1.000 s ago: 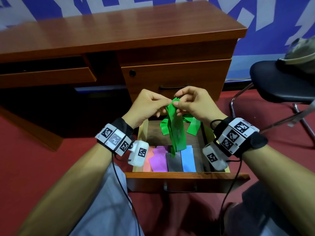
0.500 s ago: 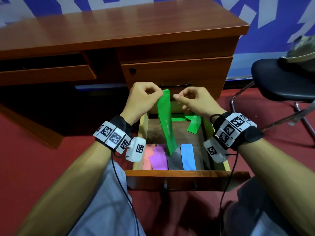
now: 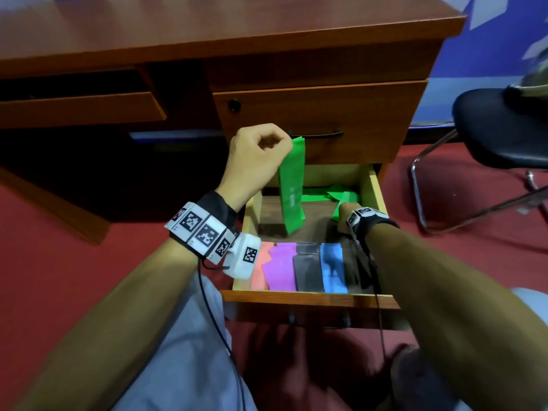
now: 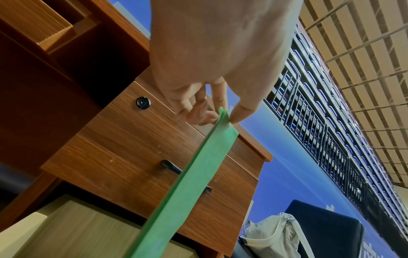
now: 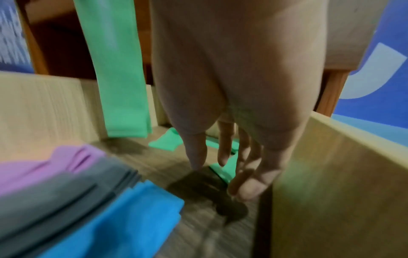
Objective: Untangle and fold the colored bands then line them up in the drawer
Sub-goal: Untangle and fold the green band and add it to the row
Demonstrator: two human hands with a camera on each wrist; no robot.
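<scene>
My left hand (image 3: 261,155) pinches the top of a folded green band (image 3: 292,185) between thumb and fingers (image 4: 223,111); the band hangs straight down over the open drawer (image 3: 308,296). My right hand (image 3: 345,212) is down inside the drawer by its right wall, fingers (image 5: 223,151) straight and pointing at the floor of the drawer, just above the loose green band (image 3: 335,195) lying at the back. Folded orange (image 3: 261,269), purple (image 3: 281,268), grey (image 3: 308,269) and blue (image 3: 333,268) bands lie side by side at the front.
The wooden desk (image 3: 225,28) stands behind, with a closed drawer and black handle (image 3: 315,134) above the open one. A black chair (image 3: 501,132) with a metal frame is at the right. Red carpet lies around; my knees sit below the drawer front.
My right hand let go of the green band's top and dropped into the drawer at the right. The left hand now holds the hanging folded band alone.
</scene>
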